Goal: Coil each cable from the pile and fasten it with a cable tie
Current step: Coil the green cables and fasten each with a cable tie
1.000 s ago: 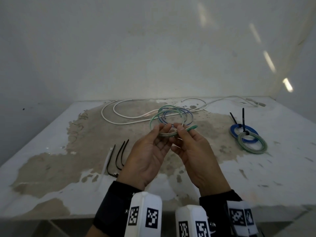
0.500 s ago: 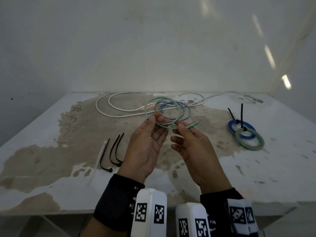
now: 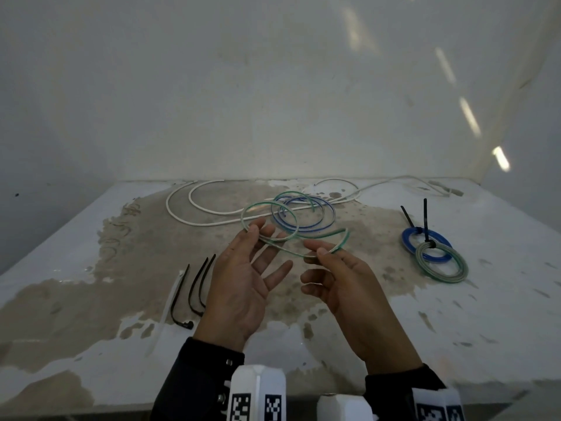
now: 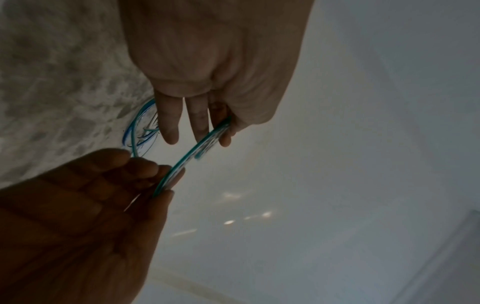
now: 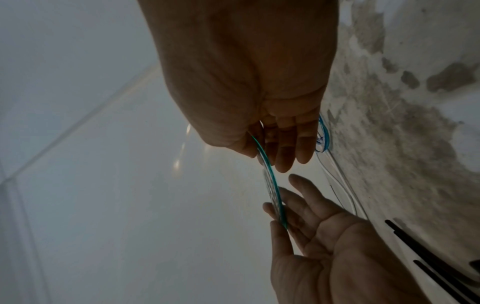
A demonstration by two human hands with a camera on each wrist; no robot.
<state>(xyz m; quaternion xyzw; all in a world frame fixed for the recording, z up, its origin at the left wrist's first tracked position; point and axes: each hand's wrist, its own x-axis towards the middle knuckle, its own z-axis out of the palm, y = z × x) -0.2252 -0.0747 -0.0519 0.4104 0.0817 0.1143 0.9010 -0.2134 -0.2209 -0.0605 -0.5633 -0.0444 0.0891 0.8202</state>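
A clear cable with a green stripe (image 3: 267, 214) is raised above the worktop in loose loops, one stretch of it running between the two hands (thumb and forefinger pinch it on each side). Its free end (image 3: 344, 237) curls up to the right. A blue-striped cable (image 3: 321, 208) lies in open loops just behind it, overlapping it. A long white cable (image 3: 194, 220) sprawls in wide curves along the back. At the right lie two tied coils, one blue (image 3: 408, 238), one green-grey (image 3: 455, 270), overlapping, black tie tails sticking up. At the left lie loose ties (image 3: 195, 287), black and one white.
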